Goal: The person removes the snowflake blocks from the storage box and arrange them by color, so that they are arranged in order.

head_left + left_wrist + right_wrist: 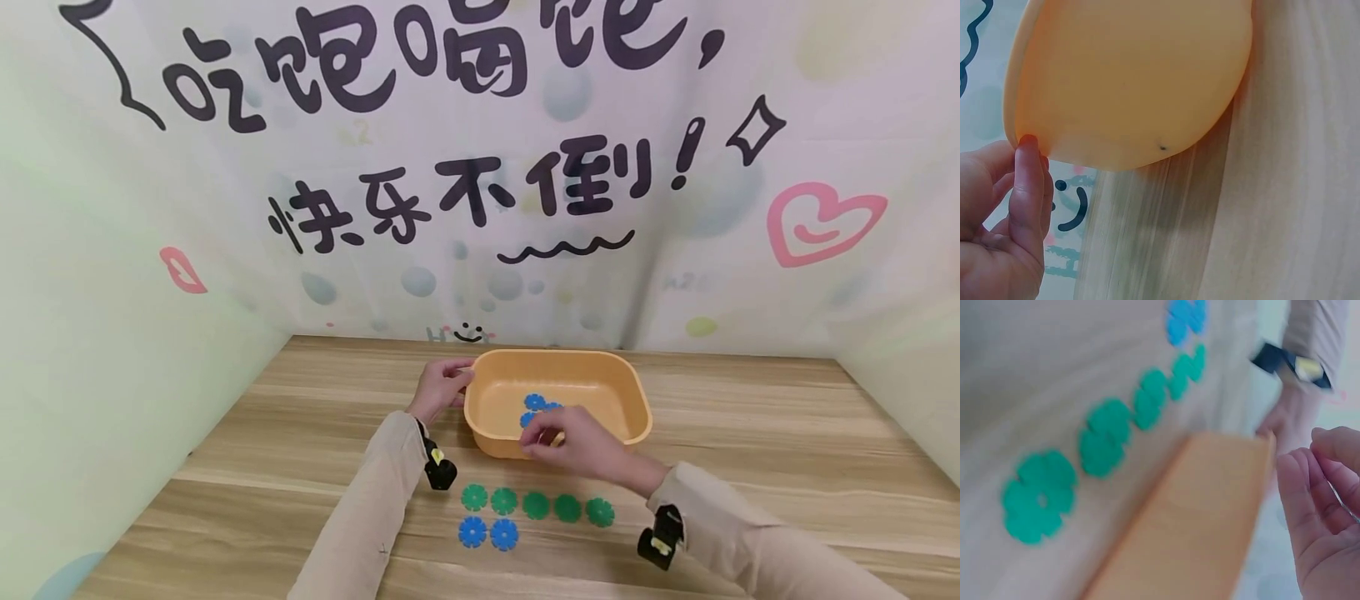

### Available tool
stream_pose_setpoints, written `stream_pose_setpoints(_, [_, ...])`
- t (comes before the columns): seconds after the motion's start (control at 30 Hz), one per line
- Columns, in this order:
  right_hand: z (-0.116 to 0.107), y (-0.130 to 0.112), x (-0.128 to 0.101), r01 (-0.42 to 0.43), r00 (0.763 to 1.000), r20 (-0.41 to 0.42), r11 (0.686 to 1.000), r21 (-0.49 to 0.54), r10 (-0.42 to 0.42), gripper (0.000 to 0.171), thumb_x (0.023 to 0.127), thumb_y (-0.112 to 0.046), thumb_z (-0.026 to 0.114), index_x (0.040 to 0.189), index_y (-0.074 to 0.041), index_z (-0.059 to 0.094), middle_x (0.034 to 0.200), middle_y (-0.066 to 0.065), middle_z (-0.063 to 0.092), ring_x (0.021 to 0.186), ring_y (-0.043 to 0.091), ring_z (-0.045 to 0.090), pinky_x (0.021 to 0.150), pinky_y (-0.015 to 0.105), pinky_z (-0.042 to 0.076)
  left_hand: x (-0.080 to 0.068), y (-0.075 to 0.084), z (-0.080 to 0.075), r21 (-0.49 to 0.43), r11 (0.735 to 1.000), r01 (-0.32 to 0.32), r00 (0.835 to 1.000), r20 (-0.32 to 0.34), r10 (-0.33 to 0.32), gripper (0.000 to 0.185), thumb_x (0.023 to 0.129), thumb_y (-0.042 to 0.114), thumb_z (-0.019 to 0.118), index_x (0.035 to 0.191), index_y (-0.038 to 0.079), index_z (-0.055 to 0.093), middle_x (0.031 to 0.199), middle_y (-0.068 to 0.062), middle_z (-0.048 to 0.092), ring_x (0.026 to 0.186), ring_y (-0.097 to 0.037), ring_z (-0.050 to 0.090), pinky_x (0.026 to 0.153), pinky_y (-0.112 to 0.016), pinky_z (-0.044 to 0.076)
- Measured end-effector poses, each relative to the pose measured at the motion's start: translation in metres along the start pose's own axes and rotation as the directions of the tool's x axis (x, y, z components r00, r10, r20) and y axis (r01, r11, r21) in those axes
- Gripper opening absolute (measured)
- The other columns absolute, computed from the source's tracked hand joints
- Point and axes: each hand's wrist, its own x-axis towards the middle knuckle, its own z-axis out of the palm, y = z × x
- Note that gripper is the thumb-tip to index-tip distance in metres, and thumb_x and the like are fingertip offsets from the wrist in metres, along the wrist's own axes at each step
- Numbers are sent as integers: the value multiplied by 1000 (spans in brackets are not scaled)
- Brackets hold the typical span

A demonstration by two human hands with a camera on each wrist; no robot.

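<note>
An orange plastic basin (558, 357) stands on the table near the back wall. My left hand (442, 387) grips its left end, fingertips pressed at the rim in the left wrist view. Above the basin's front rim hangs my right hand (577, 446), its fingers loosely bent and no piece visible between them. Several blue snowflake discs (535, 402) lie inside the basin, partly hidden behind this hand. In front of the basin is a row of green snowflake discs (536, 505), with a blue snowflake disc (472, 532) and a second blue snowflake disc (504, 535) below its left end.
The wood-grain table (750, 467) runs back to a printed cloth wall (480, 300) with large black lettering. Each wrist bears a black camera strap, such as the left one (438, 471).
</note>
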Motion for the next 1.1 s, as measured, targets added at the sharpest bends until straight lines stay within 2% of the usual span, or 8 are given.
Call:
stream_pose_setpoints(0.13, [-18,5,8,-64,997,-47,998,12,64,6,81,-10,64,84,-5,66,76,-4,61,67,8,56,59,22,51,0,0,-1,8,1000,2,1000,-9,-2,28,85,8,59,113,5,61,90,-14,58,67,-18,60,52,-26,53])
stream_pose_setpoints(0.3, [-33,23,20,-101,995,-9,993,59,102,10,82,-10,63,88,-2,64,80,2,61,68,16,57,58,24,50,0,0,-2,13,1000,3,1000,-10,-2,28,85,9,58,113,5,61,93,-16,58,70,-22,61,53,-26,53])
stream_pose_setpoints(0.43, [-41,44,28,-150,989,33,981,119,148,15,83,-9,61,93,3,61,84,7,61,73,30,57,63,37,53,1,0,-2,8,1000,8,1000,-8,-8,29,85,9,59,114,5,61,94,-17,58,74,-27,61,53,-27,53])
stream_pose_setpoints(0.53, [-44,57,31,-201,979,51,969,142,195,18,84,-9,60,95,5,58,85,9,60,75,35,56,64,46,51,1,0,-1,10,1000,15,1000,-6,-15,29,85,9,58,114,5,60,96,-17,59,78,-30,61,53,-26,53])
stream_pose_setpoints(0.73, [-42,76,35,-312,949,89,941,134,302,19,84,-11,60,95,5,58,83,14,59,66,29,52,60,39,50,2,1,-1,7,1000,17,1000,6,-17,30,86,8,56,116,5,59,98,-20,57,81,-33,60,54,-26,53])
stream_pose_setpoints(0.87, [-39,85,37,-380,924,71,920,91,375,20,84,-14,60,95,4,59,77,9,57,63,25,50,58,32,48,3,2,0,11,1000,15,1000,6,-15,29,86,9,57,115,6,60,95,-18,57,78,-31,61,54,-26,53])
stream_pose_setpoints(1.0, [-35,88,38,-431,902,61,899,82,427,20,84,-13,60,94,4,61,77,7,58,59,21,50,57,32,49,2,2,-1,25,1000,1,1000,9,-1,29,86,9,58,115,5,60,93,-17,57,75,-29,61,54,-26,53])
stream_pose_setpoints(1.1, [-32,91,38,-456,889,88,884,99,449,19,83,-10,60,95,6,60,78,10,61,54,17,50,56,32,51,1,1,-1,26,1000,10,1000,8,-10,30,86,10,58,115,6,60,95,-17,58,74,-27,61,55,-27,53])
